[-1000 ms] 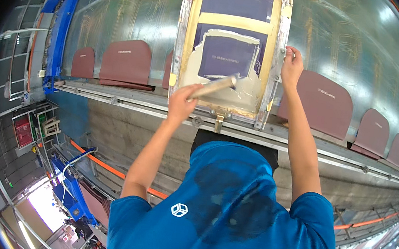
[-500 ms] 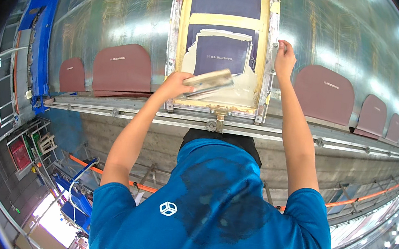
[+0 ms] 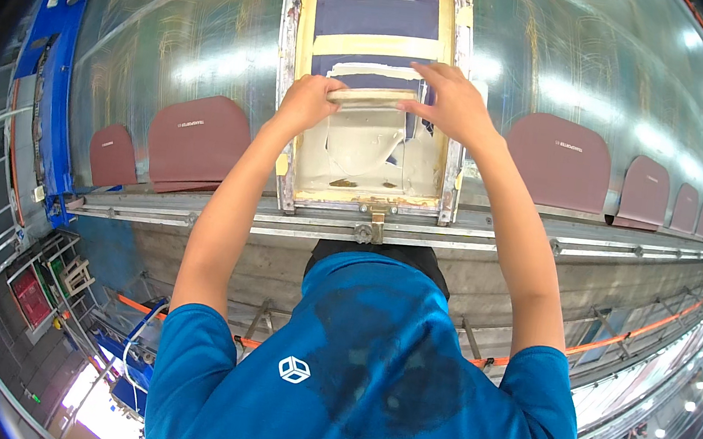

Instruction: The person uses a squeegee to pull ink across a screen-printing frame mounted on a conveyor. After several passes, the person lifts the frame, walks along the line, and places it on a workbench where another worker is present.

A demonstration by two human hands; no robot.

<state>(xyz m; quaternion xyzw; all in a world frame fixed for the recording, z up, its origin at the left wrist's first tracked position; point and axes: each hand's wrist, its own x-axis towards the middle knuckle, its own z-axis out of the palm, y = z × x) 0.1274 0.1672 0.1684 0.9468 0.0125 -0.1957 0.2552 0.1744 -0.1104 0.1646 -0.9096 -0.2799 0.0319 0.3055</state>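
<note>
A screen-printing frame (image 3: 451, 166) with a dark blue mesh and yellow tape lies in front of me. Across its middle stands a pale squeegee (image 3: 373, 97). My left hand (image 3: 305, 103) grips the squeegee's left end. At its right end is my right hand (image 3: 454, 103), thumb by the squeegee and fingers stretched out apart above the mesh; whether the thumb presses on it I cannot tell. Pale grey ink (image 3: 359, 147) coats the mesh on the near side of the squeegee, with a few dark patches showing through.
Reddish-brown rounded pieces (image 3: 556, 166) lie in a row along the long glossy table (image 3: 548, 60), on both sides of the frame. A metal rail (image 3: 282, 225) runs along the table's near edge. Blue machinery (image 3: 60, 95) stands at the left, with a red crate (image 3: 30, 297) lower down.
My right hand has left the frame's right side and come to the squeegee's right end. The squeegee has moved farther away and stands straighter across the mesh, where pale ink now covers the near part.
</note>
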